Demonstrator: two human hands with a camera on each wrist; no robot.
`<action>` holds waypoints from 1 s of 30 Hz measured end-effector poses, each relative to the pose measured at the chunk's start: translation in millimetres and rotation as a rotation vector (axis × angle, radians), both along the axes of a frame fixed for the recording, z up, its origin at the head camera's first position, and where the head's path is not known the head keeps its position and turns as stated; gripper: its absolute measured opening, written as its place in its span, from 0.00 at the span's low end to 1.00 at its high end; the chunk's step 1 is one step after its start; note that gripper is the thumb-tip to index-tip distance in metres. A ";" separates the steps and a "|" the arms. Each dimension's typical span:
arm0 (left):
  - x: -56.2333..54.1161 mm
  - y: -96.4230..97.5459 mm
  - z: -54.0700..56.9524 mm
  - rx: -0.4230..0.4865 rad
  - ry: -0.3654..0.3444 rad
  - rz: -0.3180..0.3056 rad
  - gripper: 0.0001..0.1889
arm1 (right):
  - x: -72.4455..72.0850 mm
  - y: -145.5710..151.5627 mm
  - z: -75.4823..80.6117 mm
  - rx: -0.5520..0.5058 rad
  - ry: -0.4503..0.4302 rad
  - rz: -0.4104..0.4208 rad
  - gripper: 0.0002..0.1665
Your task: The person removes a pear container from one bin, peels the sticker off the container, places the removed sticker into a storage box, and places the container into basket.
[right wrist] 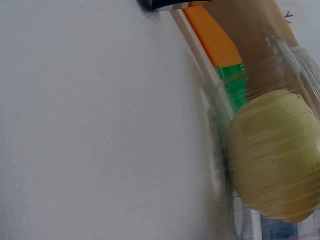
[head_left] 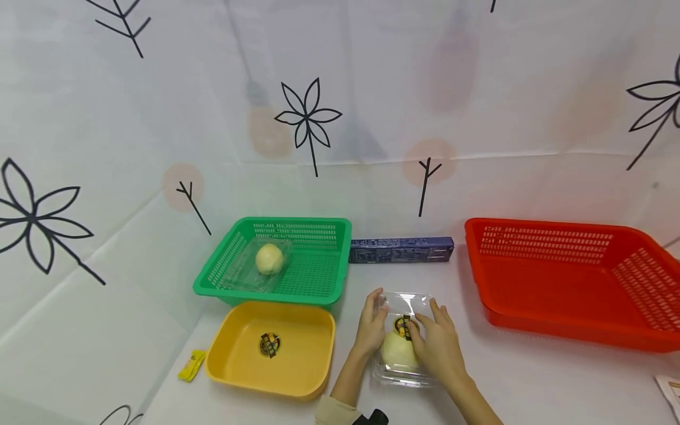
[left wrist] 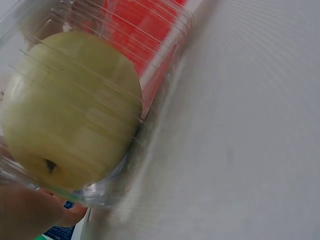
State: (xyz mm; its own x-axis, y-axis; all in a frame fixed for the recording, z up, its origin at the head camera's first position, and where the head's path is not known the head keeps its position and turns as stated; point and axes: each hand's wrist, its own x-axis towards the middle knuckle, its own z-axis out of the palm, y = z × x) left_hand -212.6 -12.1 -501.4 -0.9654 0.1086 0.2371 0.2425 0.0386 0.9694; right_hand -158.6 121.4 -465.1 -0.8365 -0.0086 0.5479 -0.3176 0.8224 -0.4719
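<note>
On the white table is a clear plastic clamshell box (head_left: 406, 378) with a round pale yellow-green fruit (head_left: 398, 351) in it. The fruit (left wrist: 75, 110) has a dark hollow at one end in the left wrist view, and the fruit (right wrist: 275, 155) also shows through the ridged plastic in the right wrist view. My left hand (head_left: 370, 327) grips the box's left side, fingers at its far corner. My right hand (head_left: 440, 345) lies over the right side of the lid, with fingertips pressing at a round black-and-yellow sticker (head_left: 402, 326) above the fruit.
A green basket (head_left: 340, 260) at back left holds another boxed fruit (head_left: 269, 259). In front, a yellow tray (head_left: 223, 354) contains a similar sticker (head_left: 270, 345); a yellow packet (head_left: 192, 366) lies beside it. A dark blue box (head_left: 404, 250) sits behind, a red basket (head_left: 558, 333) at right.
</note>
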 end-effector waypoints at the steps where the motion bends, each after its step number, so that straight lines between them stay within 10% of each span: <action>1: 0.0 -0.5 0.4 -0.005 0.000 0.001 0.22 | -1.1 -0.5 -0.3 0.025 0.025 0.009 0.10; 19: 0.8 -4.0 1.8 -0.080 -0.008 -0.020 0.23 | -36.4 20.2 -9.0 -0.050 -0.083 0.304 0.04; 30: 0.0 -4.7 2.0 -0.077 -0.005 -0.011 0.22 | -39.4 21.2 -11.2 -0.045 -0.030 0.320 0.03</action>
